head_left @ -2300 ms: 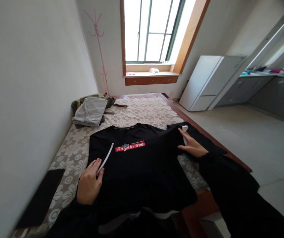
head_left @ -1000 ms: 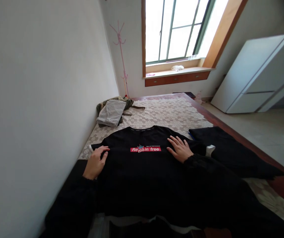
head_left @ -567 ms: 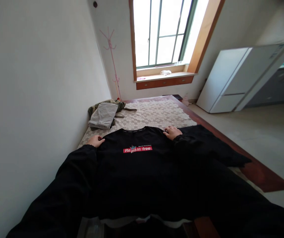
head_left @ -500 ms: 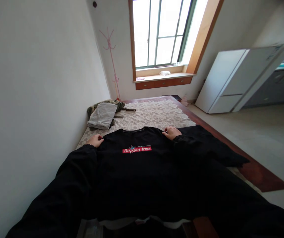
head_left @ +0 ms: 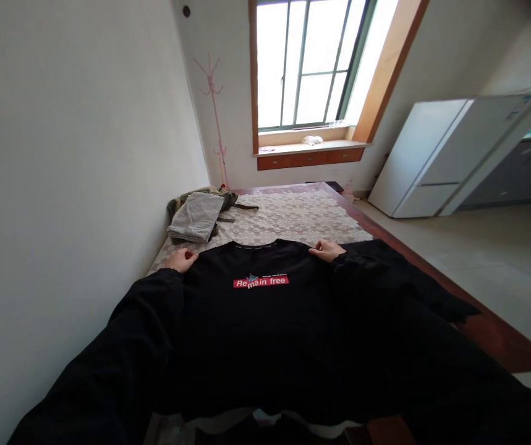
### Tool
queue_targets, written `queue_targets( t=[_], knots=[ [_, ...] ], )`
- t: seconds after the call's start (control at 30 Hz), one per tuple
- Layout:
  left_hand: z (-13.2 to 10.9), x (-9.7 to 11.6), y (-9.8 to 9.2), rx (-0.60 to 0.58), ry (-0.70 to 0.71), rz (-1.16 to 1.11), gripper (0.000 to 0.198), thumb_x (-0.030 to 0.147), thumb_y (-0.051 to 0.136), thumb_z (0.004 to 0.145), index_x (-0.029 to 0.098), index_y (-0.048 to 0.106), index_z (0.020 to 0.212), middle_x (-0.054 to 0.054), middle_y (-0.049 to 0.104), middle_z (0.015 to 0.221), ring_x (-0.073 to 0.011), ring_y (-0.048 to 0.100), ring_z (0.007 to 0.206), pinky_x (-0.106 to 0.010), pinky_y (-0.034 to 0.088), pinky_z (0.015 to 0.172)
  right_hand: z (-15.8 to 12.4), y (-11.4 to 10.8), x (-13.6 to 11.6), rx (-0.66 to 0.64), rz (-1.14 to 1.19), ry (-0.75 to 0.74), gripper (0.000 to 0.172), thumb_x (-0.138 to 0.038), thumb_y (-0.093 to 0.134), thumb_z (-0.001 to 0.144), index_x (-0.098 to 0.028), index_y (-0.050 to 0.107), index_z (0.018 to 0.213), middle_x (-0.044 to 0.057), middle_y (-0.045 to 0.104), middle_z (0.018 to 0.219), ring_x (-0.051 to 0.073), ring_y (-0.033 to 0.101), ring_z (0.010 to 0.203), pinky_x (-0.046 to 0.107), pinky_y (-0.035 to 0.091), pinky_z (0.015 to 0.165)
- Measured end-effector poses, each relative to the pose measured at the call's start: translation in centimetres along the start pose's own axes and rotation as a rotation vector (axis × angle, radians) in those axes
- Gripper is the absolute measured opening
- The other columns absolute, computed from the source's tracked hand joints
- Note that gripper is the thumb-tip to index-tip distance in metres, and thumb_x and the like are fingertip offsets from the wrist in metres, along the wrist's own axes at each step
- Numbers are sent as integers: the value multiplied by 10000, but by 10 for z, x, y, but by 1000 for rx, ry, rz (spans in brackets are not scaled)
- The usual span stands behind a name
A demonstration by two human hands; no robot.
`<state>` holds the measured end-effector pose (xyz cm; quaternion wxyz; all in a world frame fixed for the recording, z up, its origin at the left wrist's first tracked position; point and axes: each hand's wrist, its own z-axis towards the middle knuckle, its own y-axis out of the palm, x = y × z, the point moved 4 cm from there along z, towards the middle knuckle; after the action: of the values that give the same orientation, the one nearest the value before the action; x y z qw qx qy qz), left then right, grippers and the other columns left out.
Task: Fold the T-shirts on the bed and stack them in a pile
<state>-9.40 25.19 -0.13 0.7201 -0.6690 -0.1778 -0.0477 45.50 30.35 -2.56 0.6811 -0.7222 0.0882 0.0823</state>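
Note:
A black shirt (head_left: 256, 327) lies spread on the table, its neckline at the far side and a red "Remain free" print across the chest. At its left shoulder edge, my left hand (head_left: 182, 260) is closed with the fabric pinched between thumb and fingers. My right hand (head_left: 328, 251) pinches the opposite shoulder, right of the neckline. More black cloth (head_left: 399, 266) stretches out beyond my right wrist toward the table's right edge; whether it is part of the same shirt I cannot tell. My dark sleeves blend with the lower part of the shirt.
The table (head_left: 510, 337) has a reddish-brown border and a patterned lace cloth (head_left: 293, 213). A folded grey cloth (head_left: 196, 216) rests on a camouflage item (head_left: 230, 199) by the left wall. Behind stand a pink coat rack (head_left: 216, 117), a window (head_left: 311, 68) and a white fridge (head_left: 436, 154).
The whole view has shifted slightly, so things appear a little further right and lower. Both hands keep their hold on the shirt's shoulders, and the shirt stays spread out.

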Motion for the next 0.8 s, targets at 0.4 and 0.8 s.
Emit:
queue_targets(
  t=[0.4,0.8],
  knots=[
    [9,29,11,79,-12,48,297,433,550,916,217,653,1093,-99,728,1075,-252,664,1031,-306,487,833,5,-22,-7,120,15,-62,290,-372,538,934,-232,653,1160,68,709,1117,222,645,1009,293,466,822],
    [2,54,9,35,58,140,371,492,530,911,228,669,1132,-126,666,1232,-316,585,1174,-416,458,974,2,-16,-27,63,-69,-112,375,-446,563,914,-189,680,1161,118,672,1200,263,626,1111,337,478,935]
  ],
)
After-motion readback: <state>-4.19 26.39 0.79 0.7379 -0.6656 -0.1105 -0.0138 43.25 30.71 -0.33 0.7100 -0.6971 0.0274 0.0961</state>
